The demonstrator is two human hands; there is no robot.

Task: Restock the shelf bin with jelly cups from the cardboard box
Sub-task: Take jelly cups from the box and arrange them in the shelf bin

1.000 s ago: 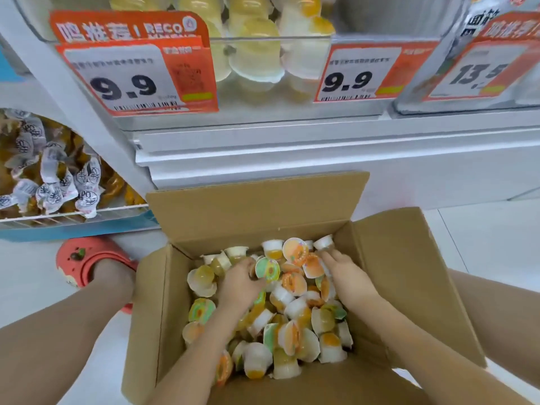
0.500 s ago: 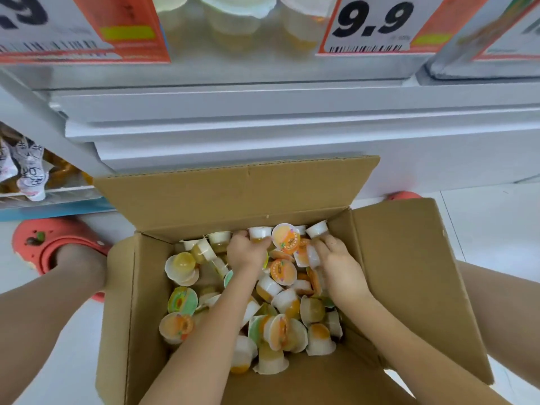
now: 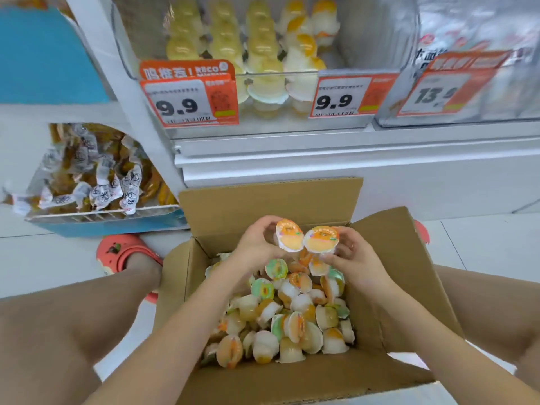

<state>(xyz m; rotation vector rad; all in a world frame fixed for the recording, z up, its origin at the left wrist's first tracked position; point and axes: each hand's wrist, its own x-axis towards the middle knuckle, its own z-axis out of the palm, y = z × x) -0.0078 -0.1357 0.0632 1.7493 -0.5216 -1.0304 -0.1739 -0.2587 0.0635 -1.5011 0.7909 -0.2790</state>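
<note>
Gripping a jelly cup apiece above the far end of the cardboard box: left hand curled round a left orange-lidded cup, right hand pinching a right orange-lidded cup, with at least one more small cup tucked under the right fingers. Lids tilted toward the camera, rims touching or nearly so; hard to tell which.

Below the hands, heaped loose in the box: a pile of jelly cups, orange, green and pale lids lying every way, some on their sides, some upside down. Box flaps folded open, far flap upright against the base of the shelf.

Stood on a pale tiled floor, between two bare knees, with a coral clog just beside the left flap.

Straight above, on the white shelf unit, a clear shelf bin held stacked yellow and white jelly cups, filling only its left and middle part. Clipped to its front lip: two orange price tags reading 9.9. To the right, a neighbouring bin with a 13.9 tag, blurred. Lower left, a wire-fronted tray of wrapped snacks in clear packets with white printed ends.
</note>
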